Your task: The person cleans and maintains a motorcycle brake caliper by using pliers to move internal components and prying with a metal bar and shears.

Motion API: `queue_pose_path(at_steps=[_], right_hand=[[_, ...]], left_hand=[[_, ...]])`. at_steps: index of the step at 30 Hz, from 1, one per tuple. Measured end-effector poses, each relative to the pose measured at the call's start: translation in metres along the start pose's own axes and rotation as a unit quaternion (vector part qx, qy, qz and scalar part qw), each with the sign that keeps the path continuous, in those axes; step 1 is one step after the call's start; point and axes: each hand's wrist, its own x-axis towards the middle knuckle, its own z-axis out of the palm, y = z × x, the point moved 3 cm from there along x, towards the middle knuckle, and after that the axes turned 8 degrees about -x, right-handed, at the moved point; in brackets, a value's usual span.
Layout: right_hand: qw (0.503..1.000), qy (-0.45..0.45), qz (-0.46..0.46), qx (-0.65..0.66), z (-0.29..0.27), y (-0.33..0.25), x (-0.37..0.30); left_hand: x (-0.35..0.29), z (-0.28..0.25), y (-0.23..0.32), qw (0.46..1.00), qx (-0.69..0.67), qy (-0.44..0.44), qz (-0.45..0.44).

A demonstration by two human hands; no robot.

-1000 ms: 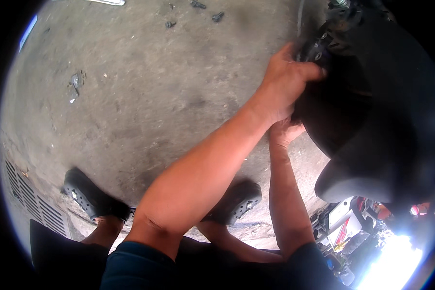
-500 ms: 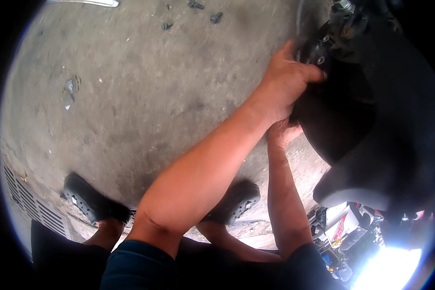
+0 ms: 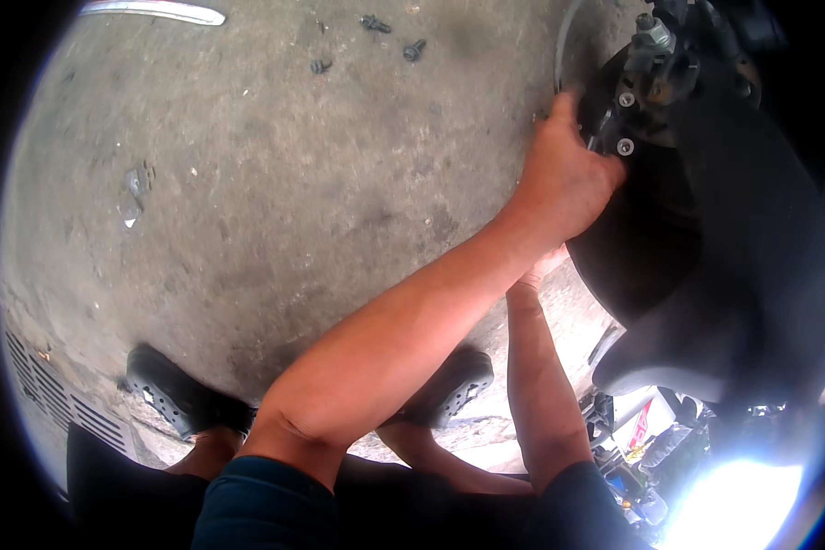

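Observation:
My left hand [image 3: 568, 179] is at the near edge of a dark wheel [image 3: 646, 238] under a dark fender [image 3: 742, 229]. Its fingers curl round a black part [image 3: 599, 128] beside the wheel hub, with the thumb over the near side. What exactly the palm covers is hidden. Two silver bolt heads [image 3: 625, 147] show just beyond the fingers. Lower down, my right hand [image 3: 548, 264] is at the wheel's lower left edge. The left wrist and the wheel cover most of it, so its fingers cannot be made out.
Several dark bolts [image 3: 414, 49] lie on the concrete floor [image 3: 293, 183] at the far side. A pale curved strip [image 3: 156, 10] is at the far left. Crumpled clear plastic [image 3: 134, 188] and a slotted floor grate [image 3: 46, 380] are on the left. Mixed parts [image 3: 646, 440] crowd the lower right.
The whole view has shifted slightly. My left hand has moved a little nearer and to the right along the wheel, and its wrist now hides more of my right hand.

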Motion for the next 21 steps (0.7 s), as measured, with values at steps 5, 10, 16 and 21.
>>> queue_pose_path(at_steps=[5,10,16,21], right_hand=[[0.804,0.091,0.204,0.552,-0.018,0.012,-0.007],[0.987,0.119,-0.005,-0.106,-0.054,-0.001,-0.002],[0.973,0.108,-0.004,-0.202,-0.023,0.004,-0.007],[0.971,0.104,-0.007,-0.216,-0.017,-0.004,-0.012]], left_hand=[[0.006,-0.008,0.003,0.996,-0.009,-0.051,-0.068],[0.005,-0.010,0.004,0.993,-0.028,-0.031,-0.109],[0.004,0.001,0.021,0.977,-0.037,-0.006,-0.208],[0.004,-0.002,0.012,0.983,-0.039,0.031,-0.179]])
